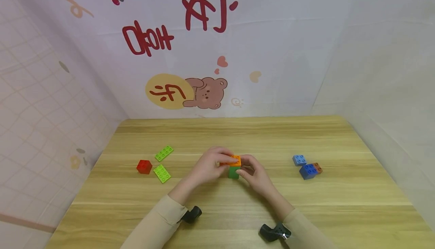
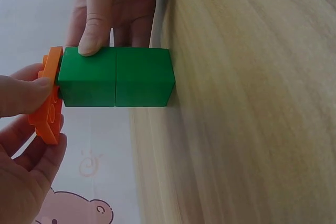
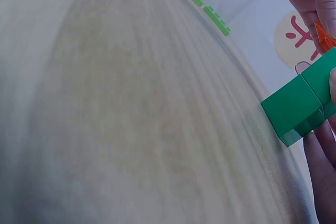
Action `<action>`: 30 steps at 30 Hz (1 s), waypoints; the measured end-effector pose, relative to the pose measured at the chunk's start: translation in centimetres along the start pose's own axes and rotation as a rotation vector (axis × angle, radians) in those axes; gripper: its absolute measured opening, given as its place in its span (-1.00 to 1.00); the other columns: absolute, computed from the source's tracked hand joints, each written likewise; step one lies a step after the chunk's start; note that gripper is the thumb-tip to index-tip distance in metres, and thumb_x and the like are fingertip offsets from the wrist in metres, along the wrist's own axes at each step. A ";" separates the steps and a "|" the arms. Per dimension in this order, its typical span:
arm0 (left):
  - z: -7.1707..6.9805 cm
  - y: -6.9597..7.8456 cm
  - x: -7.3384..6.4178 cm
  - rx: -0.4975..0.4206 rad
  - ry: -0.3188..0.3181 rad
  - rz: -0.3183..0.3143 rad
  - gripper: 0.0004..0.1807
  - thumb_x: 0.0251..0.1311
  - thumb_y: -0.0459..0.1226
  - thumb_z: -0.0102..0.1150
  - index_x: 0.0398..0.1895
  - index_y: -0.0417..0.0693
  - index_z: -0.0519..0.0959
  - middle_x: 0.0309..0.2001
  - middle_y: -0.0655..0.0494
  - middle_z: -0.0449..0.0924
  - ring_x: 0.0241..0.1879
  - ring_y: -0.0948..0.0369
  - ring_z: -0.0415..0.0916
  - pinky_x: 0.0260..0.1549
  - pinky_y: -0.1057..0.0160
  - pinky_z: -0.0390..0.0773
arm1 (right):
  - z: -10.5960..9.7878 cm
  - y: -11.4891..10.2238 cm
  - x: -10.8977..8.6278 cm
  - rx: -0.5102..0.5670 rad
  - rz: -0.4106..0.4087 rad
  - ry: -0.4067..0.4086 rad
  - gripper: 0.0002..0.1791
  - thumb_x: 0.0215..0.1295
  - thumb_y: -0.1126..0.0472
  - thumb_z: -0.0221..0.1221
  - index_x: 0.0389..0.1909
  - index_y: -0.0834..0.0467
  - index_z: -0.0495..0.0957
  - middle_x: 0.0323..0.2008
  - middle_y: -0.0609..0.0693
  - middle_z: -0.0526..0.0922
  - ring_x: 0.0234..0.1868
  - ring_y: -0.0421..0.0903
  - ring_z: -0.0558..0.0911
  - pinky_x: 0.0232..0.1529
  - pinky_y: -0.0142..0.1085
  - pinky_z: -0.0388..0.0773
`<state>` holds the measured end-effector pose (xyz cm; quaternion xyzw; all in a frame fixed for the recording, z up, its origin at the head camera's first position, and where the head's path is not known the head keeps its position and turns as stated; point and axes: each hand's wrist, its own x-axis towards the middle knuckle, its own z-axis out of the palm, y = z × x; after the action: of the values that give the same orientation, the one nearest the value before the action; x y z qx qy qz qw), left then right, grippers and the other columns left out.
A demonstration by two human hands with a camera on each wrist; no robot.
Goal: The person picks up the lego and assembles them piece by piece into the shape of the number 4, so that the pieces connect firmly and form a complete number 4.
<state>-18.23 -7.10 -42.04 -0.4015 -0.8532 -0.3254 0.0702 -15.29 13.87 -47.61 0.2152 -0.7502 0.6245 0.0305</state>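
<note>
Two green toy building bricks [image 1: 233,172] stand stacked upright on the tabletop at the middle of the head view; in the left wrist view a seam divides the upper brick [image 2: 86,80] from the lower one [image 2: 144,77]. Over them sits a thin orange plate [image 1: 236,160], which my left hand [image 1: 214,162] pinches between thumb and fingers. It overhangs the stack toward the left hand, and a narrow gap shows beneath it in the left wrist view. From the other side my right hand [image 1: 256,173] grips the green bricks, its thumb on the upper one.
To the left lie a red brick [image 1: 144,167] and two lime plates [image 1: 164,153]. On the right, a light blue brick [image 1: 299,160], a dark blue brick [image 1: 308,171] and an orange-brown brick [image 1: 318,168] sit close together. A printed cloth [image 1: 272,53] rises behind the table.
</note>
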 end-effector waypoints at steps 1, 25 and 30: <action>0.0 0.0 0.0 -0.001 -0.001 0.000 -0.70 0.14 -0.47 0.35 -0.09 -0.01 0.77 -0.03 0.08 0.66 0.05 0.11 0.50 0.09 0.12 0.51 | 0.0 0.0 0.0 0.002 0.002 -0.001 -0.62 0.28 0.47 0.23 0.11 0.32 0.47 0.07 0.22 0.56 0.09 0.18 0.56 0.14 0.11 0.51; 0.3 0.3 -0.3 0.013 0.023 -0.031 -0.69 0.12 -0.52 0.33 -0.12 -0.02 0.77 -0.02 0.09 0.66 0.05 0.10 0.49 0.09 0.11 0.51 | 0.0 -0.4 0.0 0.006 0.029 0.007 -0.62 0.28 0.48 0.23 0.11 0.35 0.46 0.07 0.24 0.56 0.09 0.14 0.56 0.16 0.05 0.51; 0.4 0.4 -0.3 0.025 0.032 -0.037 -0.70 0.12 -0.51 0.34 -0.13 -0.02 0.77 -0.03 0.10 0.66 0.04 0.11 0.49 0.09 0.12 0.52 | 0.0 0.2 0.1 0.015 0.026 0.007 -0.61 0.27 0.49 0.22 0.11 0.36 0.45 0.08 0.27 0.55 0.10 0.22 0.54 0.16 0.10 0.49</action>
<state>-17.66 -6.86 -42.21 -0.3796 -0.8632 -0.3224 0.0830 -15.44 13.86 -47.79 0.2034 -0.7482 0.6310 0.0236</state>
